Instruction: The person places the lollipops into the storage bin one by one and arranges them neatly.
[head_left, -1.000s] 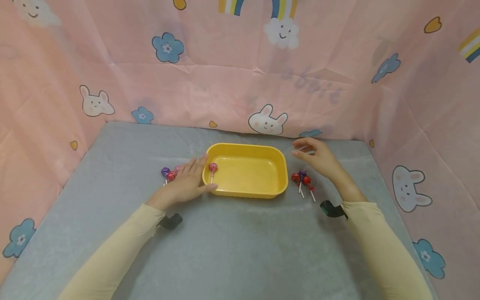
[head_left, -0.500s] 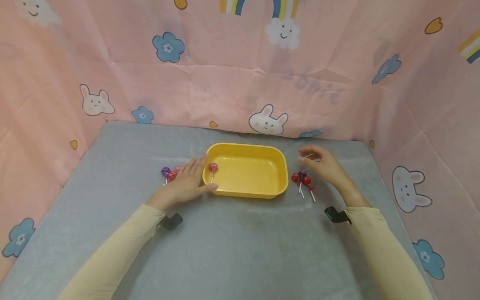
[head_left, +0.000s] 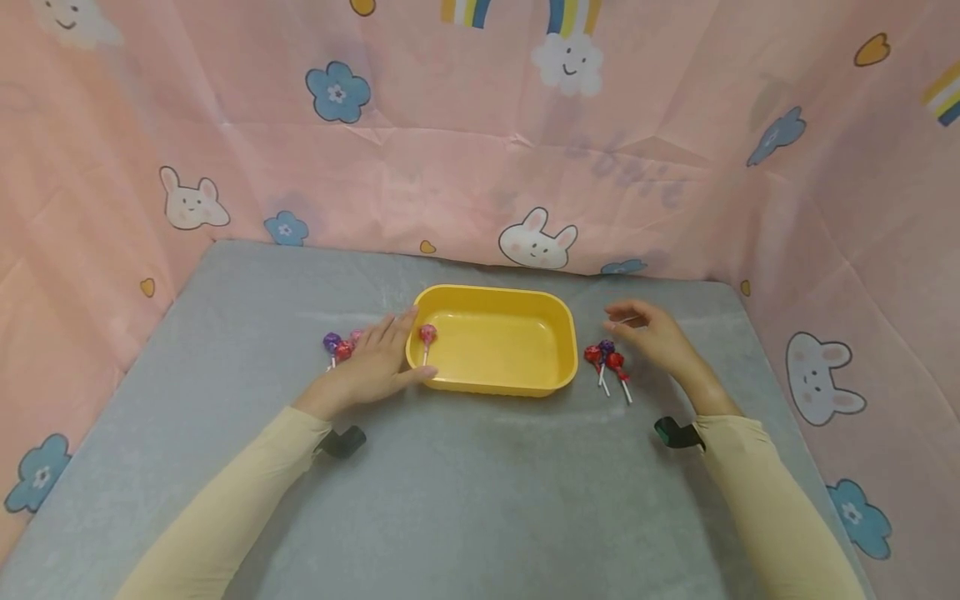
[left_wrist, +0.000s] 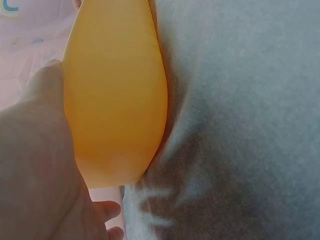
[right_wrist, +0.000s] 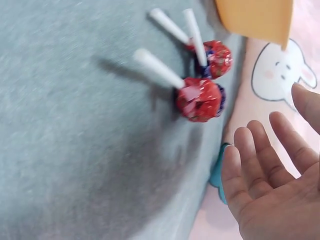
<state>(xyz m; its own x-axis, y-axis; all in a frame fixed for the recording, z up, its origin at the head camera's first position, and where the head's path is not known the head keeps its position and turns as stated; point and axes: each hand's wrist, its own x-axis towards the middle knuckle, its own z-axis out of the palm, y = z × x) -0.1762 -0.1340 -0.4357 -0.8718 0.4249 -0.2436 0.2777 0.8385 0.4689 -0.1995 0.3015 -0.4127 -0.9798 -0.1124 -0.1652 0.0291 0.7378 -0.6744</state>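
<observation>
A yellow plastic basin point(head_left: 491, 381) stands on the grey cloth, with one pink-wrapped lollipop point(head_left: 428, 334) inside at its left end. My left hand point(head_left: 365, 364) rests against that end, its fingers extended and its thumb on the near rim. Purple, red and pink lollipops point(head_left: 343, 350) lie beside this hand, partly hidden by it. To the right of the basin is a small cluster of red and purple lollipops point(head_left: 616, 361) with white sticks. Just above and right of them, my right hand point(head_left: 656, 335) hovers with loosely bent fingers, holding nothing.
The table point(head_left: 480, 492) has a grey cloth cover. Pink curtain fabric point(head_left: 420, 183) printed with rabbits, flowers and clouds hangs behind it and at both sides. A dark wrist camera mount point(head_left: 342, 442) sits below the left wrist, with another point(head_left: 677, 433) by the right.
My right hand has drawn back a little, to the right and towards me, away from the basin. The left hand, basin and lollipops have stayed where they were.
</observation>
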